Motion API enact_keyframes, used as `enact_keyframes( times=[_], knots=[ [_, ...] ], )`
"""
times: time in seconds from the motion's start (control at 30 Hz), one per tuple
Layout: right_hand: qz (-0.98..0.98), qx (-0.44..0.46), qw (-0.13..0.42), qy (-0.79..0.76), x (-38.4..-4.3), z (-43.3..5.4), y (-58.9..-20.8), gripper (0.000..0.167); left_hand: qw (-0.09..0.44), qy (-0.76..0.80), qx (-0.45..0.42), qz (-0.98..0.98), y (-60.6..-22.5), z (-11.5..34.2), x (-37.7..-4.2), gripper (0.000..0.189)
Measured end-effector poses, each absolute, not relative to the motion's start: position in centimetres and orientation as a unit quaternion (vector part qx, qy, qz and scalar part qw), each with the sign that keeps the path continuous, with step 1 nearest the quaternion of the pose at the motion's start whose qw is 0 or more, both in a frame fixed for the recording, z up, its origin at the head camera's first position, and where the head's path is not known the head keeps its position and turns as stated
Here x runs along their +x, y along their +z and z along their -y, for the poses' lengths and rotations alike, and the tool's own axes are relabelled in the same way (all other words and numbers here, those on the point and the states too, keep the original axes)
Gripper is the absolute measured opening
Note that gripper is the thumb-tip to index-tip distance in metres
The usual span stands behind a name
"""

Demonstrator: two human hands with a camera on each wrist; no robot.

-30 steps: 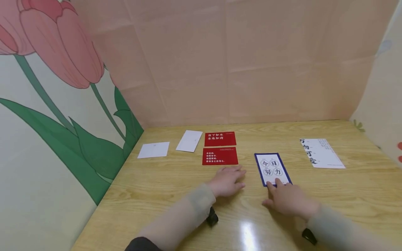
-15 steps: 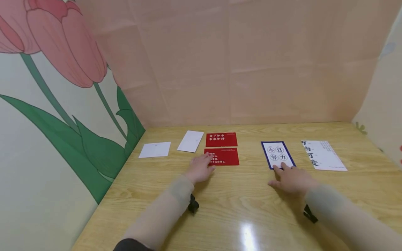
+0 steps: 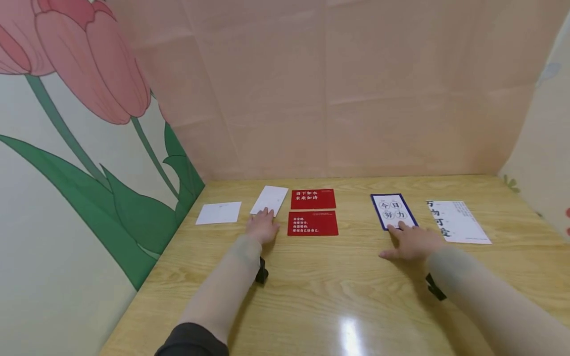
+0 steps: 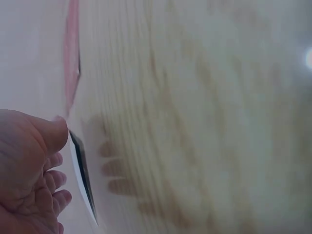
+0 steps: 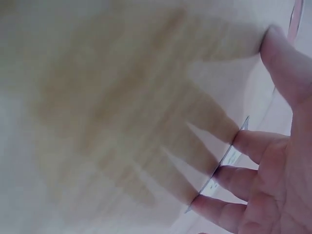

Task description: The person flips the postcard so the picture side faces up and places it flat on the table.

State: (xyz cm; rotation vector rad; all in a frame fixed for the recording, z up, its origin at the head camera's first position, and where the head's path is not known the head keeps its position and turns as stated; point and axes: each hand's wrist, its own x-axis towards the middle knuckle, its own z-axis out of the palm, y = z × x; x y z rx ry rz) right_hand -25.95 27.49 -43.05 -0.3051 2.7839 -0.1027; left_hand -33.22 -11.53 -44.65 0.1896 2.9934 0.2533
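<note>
My left hand [image 3: 262, 228] reaches to the near edge of a tilted white card [image 3: 270, 197], its fingertips right at that edge. In the left wrist view the thumb and fingers [image 4: 57, 179] lie beside the thin edge of the card [image 4: 83, 178]. On the right, the fingertips of my right hand [image 3: 411, 242] press on the near edge of a blue-bordered card [image 3: 394, 208] printed with circled characters. The right wrist view shows several fingers spread along this card's edge [image 5: 222, 163], the thumb held apart from it. Both cards lie flat on the table.
Two red cards [image 3: 313, 223] with white writing lie one behind the other in the middle. Another white card [image 3: 218, 213] is at the far left. A larger white card [image 3: 460, 222] with black characters lies right of the blue-bordered one. Behind the wooden table [image 3: 338, 277] rises a pinkish wall covering [image 3: 338, 99].
My right hand has slid the blue-bordered card away from me and slightly right. The left hand has moved left, past the front red card, to the tilted white card.
</note>
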Motion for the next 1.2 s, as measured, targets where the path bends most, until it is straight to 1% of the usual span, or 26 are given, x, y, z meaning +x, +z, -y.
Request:
enact_keyframes(
  times=[0.2,0.43,0.6,0.77,0.9,1.2],
  knots=[
    [-0.976,-0.086,0.192,-0.059,-26.5,-27.3,-42.1,0.114,0.085,0.046,0.055,-0.994,-44.9,12.2,-34.2,0.061],
    [-0.975,-0.065,0.204,-0.064,-26.5,-26.8,-41.7,0.117,0.101,0.036,0.061,-0.992,-44.9,13.0,-33.9,0.058],
    [-0.974,-0.059,0.209,-0.068,-26.4,-26.8,-41.5,0.117,0.11,0.039,0.06,-0.991,-44.6,12.9,-33.5,0.061],
    [-0.973,-0.056,0.212,-0.069,-26.3,-26.8,-41.2,0.117,0.108,0.044,0.071,-0.991,-44.3,12.6,-32.3,0.063],
    [-0.974,-0.054,0.211,-0.071,-26.2,-26.8,-41.1,0.117,0.119,0.06,0.068,-0.989,-44.0,12.3,-31.2,0.067],
    [-0.973,-0.048,0.213,-0.071,-26.3,-26.9,-41.4,0.119,0.123,0.076,0.031,-0.989,-43.9,11.6,-28.6,0.074]
  ],
)
